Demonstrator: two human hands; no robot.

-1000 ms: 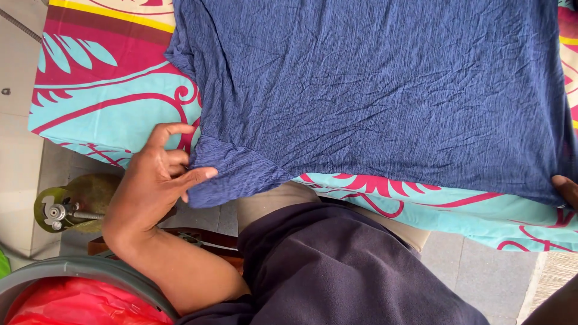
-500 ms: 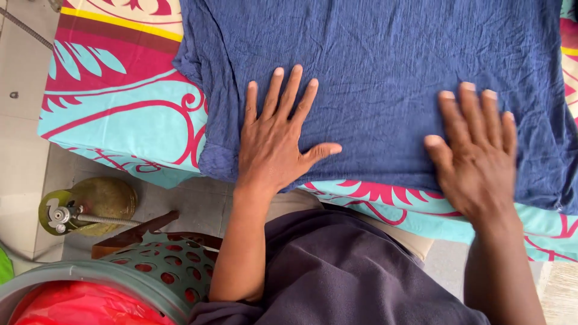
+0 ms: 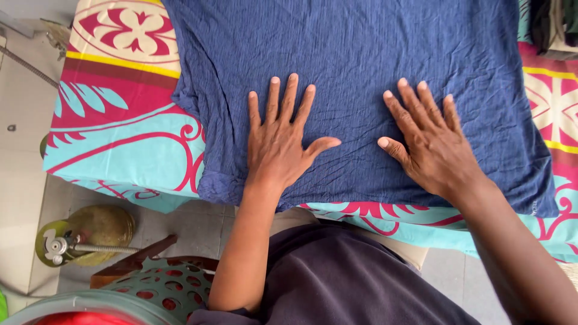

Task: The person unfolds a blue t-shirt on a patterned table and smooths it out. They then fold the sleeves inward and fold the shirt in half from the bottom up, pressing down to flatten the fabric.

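A wrinkled dark blue cloth [image 3: 361, 54] lies spread over a table covered with a patterned turquoise, red and yellow sheet [image 3: 120, 144]. My left hand [image 3: 283, 141] rests flat on the cloth near its lower left part, fingers spread. My right hand [image 3: 430, 147] lies flat on the cloth to the right, fingers spread too. Neither hand holds anything. The cloth's lower left corner [image 3: 214, 189] hangs slightly over the table's near edge.
A brass-coloured gas cylinder with a valve [image 3: 84, 235] stands on the tiled floor at lower left. A green perforated basket [image 3: 162, 289] and a grey tub with red contents [image 3: 84, 310] sit beside my body. Dark folded fabric [image 3: 551, 27] lies at the top right.
A second ago my left hand pinched the cloth's lower left corner. Both hands then came down flat on the cloth and have slid farther up across it.
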